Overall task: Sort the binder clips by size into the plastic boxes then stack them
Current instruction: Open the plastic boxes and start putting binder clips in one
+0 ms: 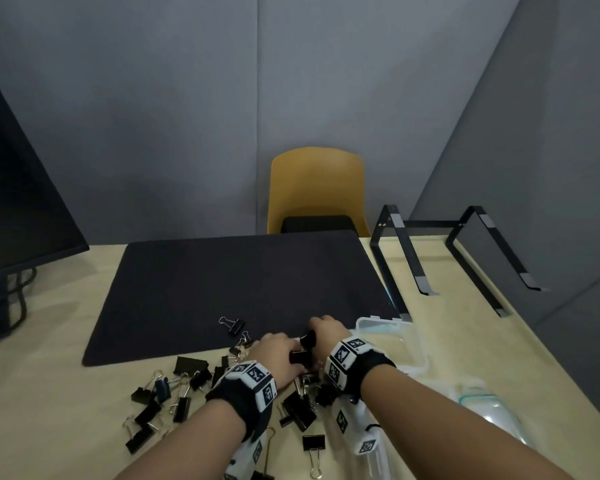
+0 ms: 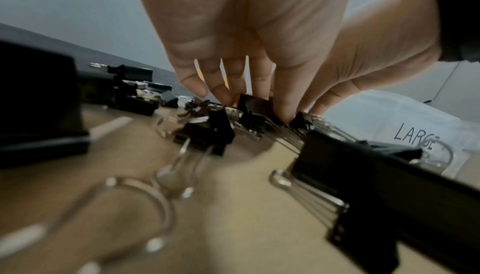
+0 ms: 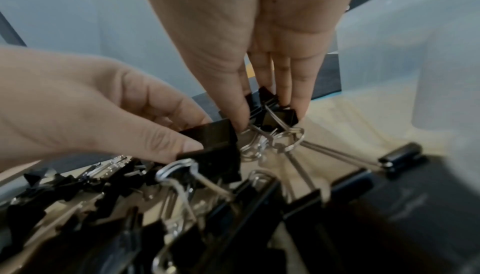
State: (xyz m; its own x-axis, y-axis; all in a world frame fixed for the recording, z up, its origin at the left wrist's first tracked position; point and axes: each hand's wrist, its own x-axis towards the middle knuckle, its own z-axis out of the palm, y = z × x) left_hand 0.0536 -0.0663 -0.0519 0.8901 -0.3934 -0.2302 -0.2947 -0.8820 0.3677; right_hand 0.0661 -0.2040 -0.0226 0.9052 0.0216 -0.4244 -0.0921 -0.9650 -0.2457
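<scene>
the tabletop (image 1: pixel 465 341) is pale wood, with a large black mat (image 1: pixel 243 282) laid on it. a yellow chair (image 1: pixel 317 188) stands past the far edge, a dark monitor (image 1: pixel 21 188) sits at the left, and a black laptop stand (image 1: pixel 465 251) at the right.

just right of the hands stands an open clear plastic box (image 1: pixel 407 336); the left wrist view shows clear plastic marked "large" (image 2: pixel 413 136), though whether it is that same box i cannot tell.

the binder clips (image 1: pixel 160 400) lie scattered along the near edge of the mat and on the bare wood, mostly left of and beneath the forearms, in mixed sizes.

the left hand (image 1: pixel 274 355) has thumb and fingers curled round a large black clip (image 3: pixel 213 137). the right hand (image 1: pixel 326 332) points its fingers down and pinches two smaller black clips (image 3: pixel 275 110) whose wire handles are tangled together. the hands are nearly touching, at the mat's near edge.

the step looks like picking clips from the heap. the box lies to the right, so the right hand is the nearer one to it; its clips hang with handles pointing back toward the wrist, and the tangle may drag a second clip along.
</scene>
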